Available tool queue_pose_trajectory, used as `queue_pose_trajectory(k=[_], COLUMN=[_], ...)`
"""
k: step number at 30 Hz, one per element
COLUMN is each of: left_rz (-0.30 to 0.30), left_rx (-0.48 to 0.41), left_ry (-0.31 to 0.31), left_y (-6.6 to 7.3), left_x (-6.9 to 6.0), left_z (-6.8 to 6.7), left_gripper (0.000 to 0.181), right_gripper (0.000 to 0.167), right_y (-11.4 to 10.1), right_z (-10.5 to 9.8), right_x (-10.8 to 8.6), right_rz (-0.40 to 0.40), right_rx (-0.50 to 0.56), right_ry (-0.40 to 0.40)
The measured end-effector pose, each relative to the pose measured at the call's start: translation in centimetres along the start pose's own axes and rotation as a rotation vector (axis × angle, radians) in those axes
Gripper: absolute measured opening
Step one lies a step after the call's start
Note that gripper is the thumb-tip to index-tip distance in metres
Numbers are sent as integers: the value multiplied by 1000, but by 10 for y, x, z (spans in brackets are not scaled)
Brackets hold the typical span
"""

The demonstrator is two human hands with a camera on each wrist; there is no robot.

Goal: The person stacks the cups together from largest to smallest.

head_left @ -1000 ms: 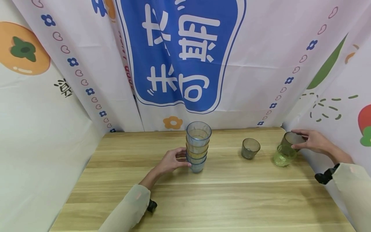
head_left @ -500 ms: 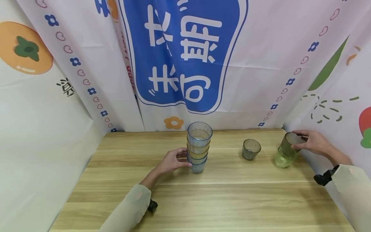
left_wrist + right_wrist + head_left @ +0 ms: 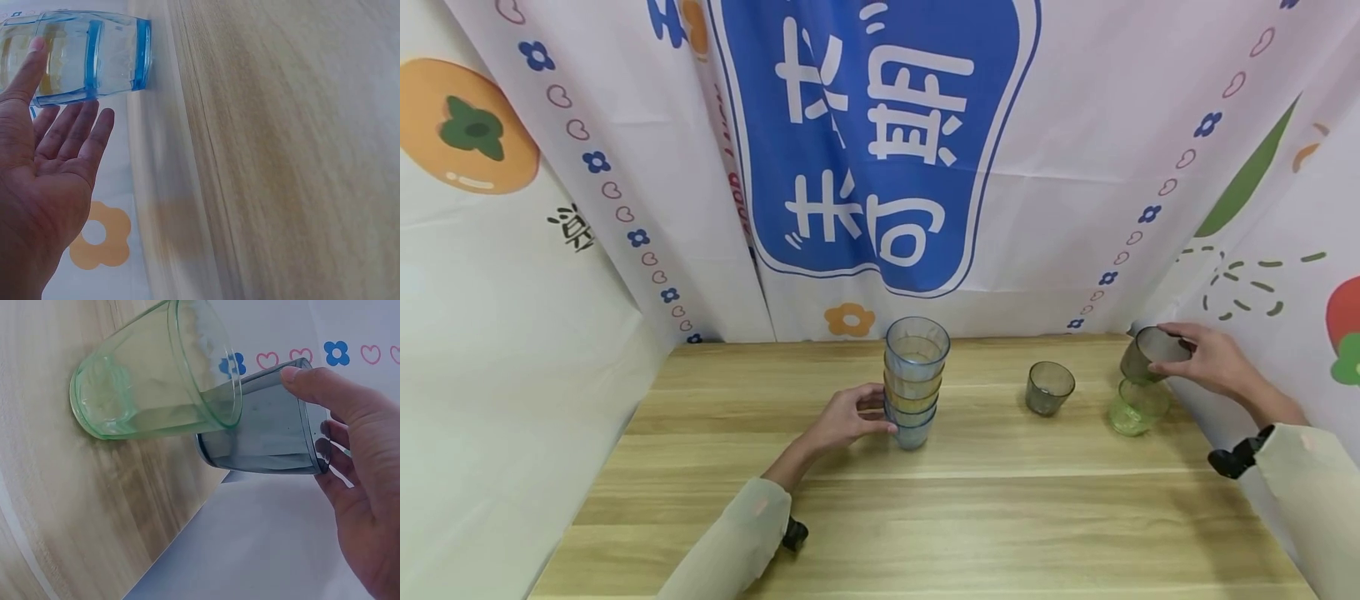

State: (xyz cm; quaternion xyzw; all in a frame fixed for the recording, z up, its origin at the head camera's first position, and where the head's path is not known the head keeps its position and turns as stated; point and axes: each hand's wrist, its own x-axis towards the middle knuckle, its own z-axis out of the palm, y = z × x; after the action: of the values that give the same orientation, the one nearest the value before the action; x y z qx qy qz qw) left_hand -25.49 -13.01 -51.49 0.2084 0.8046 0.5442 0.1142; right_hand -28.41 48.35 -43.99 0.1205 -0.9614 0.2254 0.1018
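A tall stack of clear blue and amber cups stands upright on the table. Beside its lower left side is my left hand; in the left wrist view the thumb of that hand lies along the stack, the other fingers loosely extended. At the far right, my right hand pinches a dark grey cup by its rim, thumb on one side and fingers on the other. The right wrist view shows this grey cup outside a green cup, which stands on the table and partly overlaps it in view.
Another grey cup stands between the stack and the green cup. The wooden table meets printed cloth walls at its back and sides; the held cup is near the back right corner.
My right hand has raised the grey cup up and slightly back from the green cup, which it overlapped more deeply before. My left hand and the stack look unchanged.
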Motion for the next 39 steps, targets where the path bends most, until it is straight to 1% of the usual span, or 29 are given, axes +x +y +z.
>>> queue_pose_trajectory(k=[7, 15, 25, 28, 33, 36, 39], left_rz=[-3, 0, -9, -17, -9, -6, -5], left_rx=[-2, 1, -1, -5, 7, 4, -7], left_ry=[-6, -7, -8, -6, -7, -8, -8], left_y=[2, 1, 2, 3, 2, 1, 0], left_x=[0, 0, 0, 0, 0, 0, 0], left_z=[1, 1, 1, 0, 0, 0, 0], left_gripper=[69, 68, 70, 70, 69, 70, 70], right_gripper=[79, 79, 79, 79, 80, 81, 81], right_y=[-8, -24, -50, -54, -61, -66, -71], right_z=[-3, -7, -9, -10, -12, -13, -14], right_x=[4, 11, 18, 20, 22, 22, 23], right_rz=[-5, -61, -93, -118, -157, -172, -178], right_rx=[26, -6, 2, -1, -21, -31, -17], right_ry=[5, 35, 47, 50, 62, 67, 67])
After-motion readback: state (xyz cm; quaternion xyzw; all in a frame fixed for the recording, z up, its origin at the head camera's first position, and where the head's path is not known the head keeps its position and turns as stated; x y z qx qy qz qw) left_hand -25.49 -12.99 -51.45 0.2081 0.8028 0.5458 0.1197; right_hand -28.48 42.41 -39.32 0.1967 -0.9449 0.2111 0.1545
